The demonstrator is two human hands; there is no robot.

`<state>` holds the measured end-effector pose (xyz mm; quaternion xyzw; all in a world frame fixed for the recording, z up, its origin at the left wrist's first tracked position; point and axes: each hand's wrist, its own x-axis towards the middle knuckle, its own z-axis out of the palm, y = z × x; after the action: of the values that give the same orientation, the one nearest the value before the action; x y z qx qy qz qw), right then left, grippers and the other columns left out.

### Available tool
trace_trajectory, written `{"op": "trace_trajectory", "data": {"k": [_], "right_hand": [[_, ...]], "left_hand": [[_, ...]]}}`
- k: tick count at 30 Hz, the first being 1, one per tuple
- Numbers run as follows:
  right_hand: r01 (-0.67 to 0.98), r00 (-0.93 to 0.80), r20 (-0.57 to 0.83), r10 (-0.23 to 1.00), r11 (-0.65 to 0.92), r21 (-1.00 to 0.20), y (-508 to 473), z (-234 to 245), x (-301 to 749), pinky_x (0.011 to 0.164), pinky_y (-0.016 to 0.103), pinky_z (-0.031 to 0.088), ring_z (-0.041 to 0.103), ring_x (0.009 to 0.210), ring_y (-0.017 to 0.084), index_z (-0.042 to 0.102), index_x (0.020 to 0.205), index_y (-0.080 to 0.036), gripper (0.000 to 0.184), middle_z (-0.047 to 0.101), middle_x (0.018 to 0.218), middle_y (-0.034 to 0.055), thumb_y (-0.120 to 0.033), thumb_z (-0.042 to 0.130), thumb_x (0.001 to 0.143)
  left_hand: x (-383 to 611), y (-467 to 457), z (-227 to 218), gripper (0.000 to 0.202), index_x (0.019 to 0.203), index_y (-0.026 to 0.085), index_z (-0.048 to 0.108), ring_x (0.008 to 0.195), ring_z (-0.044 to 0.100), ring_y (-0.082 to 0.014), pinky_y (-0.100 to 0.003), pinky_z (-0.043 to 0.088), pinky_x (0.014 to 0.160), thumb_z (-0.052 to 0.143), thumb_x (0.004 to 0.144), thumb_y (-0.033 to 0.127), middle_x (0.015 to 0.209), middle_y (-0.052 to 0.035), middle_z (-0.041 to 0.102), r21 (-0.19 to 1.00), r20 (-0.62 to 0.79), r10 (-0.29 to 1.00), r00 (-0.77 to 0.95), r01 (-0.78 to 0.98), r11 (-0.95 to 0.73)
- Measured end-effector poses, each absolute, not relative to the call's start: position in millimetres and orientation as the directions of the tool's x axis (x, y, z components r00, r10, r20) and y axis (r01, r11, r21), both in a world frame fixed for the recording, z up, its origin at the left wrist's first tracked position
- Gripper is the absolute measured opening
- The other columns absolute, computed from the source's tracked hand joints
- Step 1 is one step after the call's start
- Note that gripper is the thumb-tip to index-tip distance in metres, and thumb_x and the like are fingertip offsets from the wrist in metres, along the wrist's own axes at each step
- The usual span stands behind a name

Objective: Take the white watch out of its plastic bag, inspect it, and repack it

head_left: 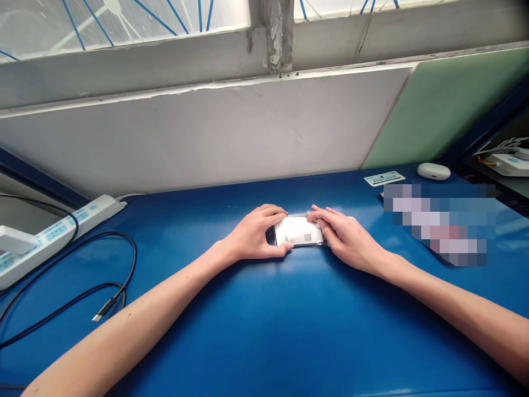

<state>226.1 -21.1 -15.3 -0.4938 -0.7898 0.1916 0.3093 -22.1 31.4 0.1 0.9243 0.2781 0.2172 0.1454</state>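
Observation:
A flat rectangular piece (298,230) lies on the blue table between my hands. It has dark edges and a white printed face with a small QR code; its exact kind is not clear. My left hand (261,231) is closed on its left end, thumb at the near edge and fingers at the far edge. My right hand (345,234) covers the right end, its bent fingers over the far corner and its thumb against the side. The fingers hide both ends of the piece.
A white power strip (61,234) and a black cable (134,253) lie on the blue table (264,331) at left. On the right are a card (384,178), a white earbud case (433,171) and a pixelated flat object (442,226). A wall panel (206,138) stands behind.

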Motion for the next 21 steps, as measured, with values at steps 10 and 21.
{"op": "trace_trajectory", "data": {"k": [10,21], "right_hand": [[0.668,-0.262,0.223,0.939,0.343,-0.66,-23.4,-16.2,227.6,0.084,0.039,0.057,0.071,0.11,0.029,0.064,0.116,-0.022,0.03,0.074,0.122,0.0112,-0.025,0.038,0.101],[0.676,-0.227,0.275,0.934,0.355,-0.646,-20.5,-17.5,228.0,0.091,0.043,0.058,0.06,0.129,0.03,0.066,0.111,-0.022,0.031,0.078,0.112,0.0079,-0.02,0.039,0.098]], "left_hand": [[-21.8,31.7,1.3,0.048,0.114,0.016,0.069,0.119,0.061,-0.0322,-0.045,0.05,0.103,0.074,0.076,0.045,0.124,-0.0148,0.068,0.393,0.322,0.569,0.756,0.44,-0.807],[-22.9,30.2,2.4,0.051,0.118,0.016,0.065,0.121,0.06,-0.0334,-0.046,0.048,0.104,0.072,0.076,0.043,0.126,-0.0149,0.066,0.345,0.3,0.555,0.776,0.454,-0.822]]}}
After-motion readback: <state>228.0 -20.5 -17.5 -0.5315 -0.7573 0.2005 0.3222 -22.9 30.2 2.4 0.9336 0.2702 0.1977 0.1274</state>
